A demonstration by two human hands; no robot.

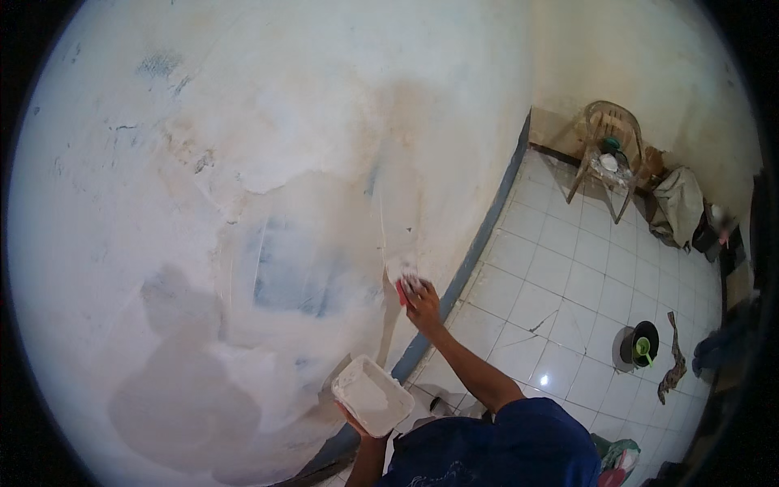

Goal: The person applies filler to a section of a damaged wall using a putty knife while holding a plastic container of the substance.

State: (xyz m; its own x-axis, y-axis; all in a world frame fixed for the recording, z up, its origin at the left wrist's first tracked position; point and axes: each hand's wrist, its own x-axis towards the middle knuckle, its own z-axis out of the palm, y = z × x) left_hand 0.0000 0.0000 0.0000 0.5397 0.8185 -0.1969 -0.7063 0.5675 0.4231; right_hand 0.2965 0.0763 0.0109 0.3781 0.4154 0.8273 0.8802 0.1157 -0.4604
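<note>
My right hand [423, 305] reaches out to the wall, its fingers wrapped around a red putty spreader [402, 294] pressed against the surface. Whitish smears coat those fingers. Lower down, my left hand [352, 420] supports a white plastic tub [389, 375] from its left side and underneath. Pale paste lies in the tub, which is tilted a little and sits close to the wall. The wall [308, 146] is patchy, with cream and white coats, bluish-grey areas and rough flaked spots. Around the spreader there is a fresh whitish patch.
A blue-grey skirting band [479, 264] runs between wall and white tiled floor [527, 280]. A plastic chair [614, 134] bearing items stands in the far corner beside a draped sack [682, 203]. At right sit a black bucket [647, 329] with a green dipper and a crumpled rag [672, 373].
</note>
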